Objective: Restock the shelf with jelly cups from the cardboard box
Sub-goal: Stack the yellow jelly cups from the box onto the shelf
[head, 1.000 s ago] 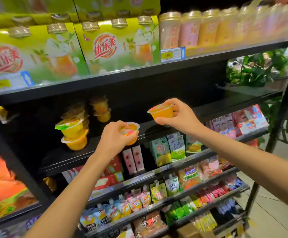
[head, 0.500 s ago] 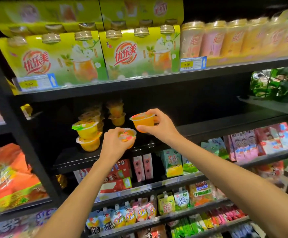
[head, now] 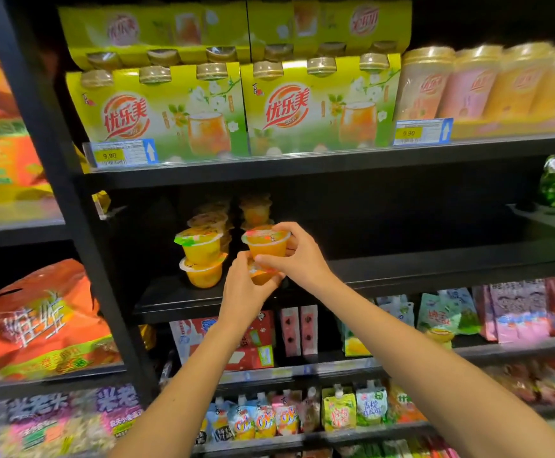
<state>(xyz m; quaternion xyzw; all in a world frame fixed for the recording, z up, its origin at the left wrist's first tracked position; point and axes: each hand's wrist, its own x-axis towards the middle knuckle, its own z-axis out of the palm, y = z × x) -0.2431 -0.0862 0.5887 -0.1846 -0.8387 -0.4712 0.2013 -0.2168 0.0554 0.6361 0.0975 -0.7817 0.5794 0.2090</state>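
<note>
**Restocking Status: Two Cups at the Shelf, Stacking in Progress**

Both hands have moved inward and forward since the earlier frames, closing the gap between the two cups they carry; the camera has also moved nearer the shelf.

1. Hands. The left hand (head: 244,285) grips a lower jelly cup (head: 259,276), fingers curled round its side. The right hand (head: 297,256) pinches an upper jelly cup (head: 267,243) by its rim and wall, directly above the lower one. The two hands touch. Whether the upper cup already rests on the lower cannot be told.

2. Shelf. Both held cups hover over the front of the middle shelf (head: 435,271), just right of a standing two-high stack (head: 201,256). More cups stand behind in dim light.

3. Progress. Judged from this layout, a few stacks are placed; most of the middle shelf to the right lies bare. The cardboard box is out of view, so the remaining stock cannot be told.

4. Legible markings.
- Price tags on the upper shelf edge read "9.90" (head: 408,133) and "9.90" (head: 110,156).
- Green multipack cartons (head: 319,110) above carry "优乐美" in a red roundel.
- Cup lid print is too blurred to read.
</note>
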